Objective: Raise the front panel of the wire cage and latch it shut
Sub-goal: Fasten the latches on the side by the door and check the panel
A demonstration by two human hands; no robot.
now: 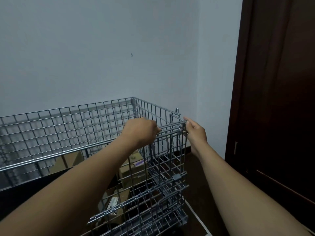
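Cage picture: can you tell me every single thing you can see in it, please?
cage: one, grey wire, lower left and middle, against the wall
front panel: one, grey wire, near side of the cage, raised
cardboard boxes: at least three, brown, inside the cage
wall: one, pale blue-grey, behind the cage
door: one, dark brown, right edge
door handle: one, silver, on the door
floor: dark, right of the cage
left hand: one, gripping the front panel's top wire
right hand: one, pinching the front panel's wire at the cage's right corner
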